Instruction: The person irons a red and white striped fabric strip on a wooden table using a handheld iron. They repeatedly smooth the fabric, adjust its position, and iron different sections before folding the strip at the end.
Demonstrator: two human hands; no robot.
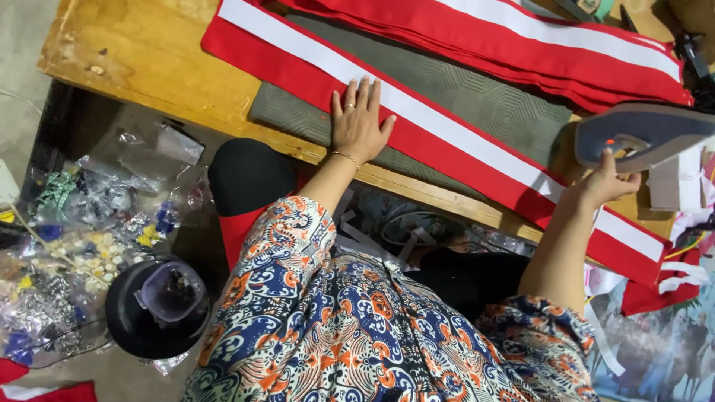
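Note:
My left hand point(359, 123) lies flat, fingers spread, on a long red cloth strip with a white band point(454, 141) that runs diagonally over a grey textured mat point(491, 104) on the wooden table point(141, 52). My right hand point(605, 181) grips the handle of a grey electric iron point(644, 134), held just above the strip's right part. A stack of more red-and-white strips point(536, 37) lies further back.
Clear bags of buttons and small trimmings point(82, 238) lie on the floor at left beside a black round container point(156, 305). White paper and cloth scraps point(678, 193) pile up at the table's right end. Black tools point(689, 48) sit at the top right.

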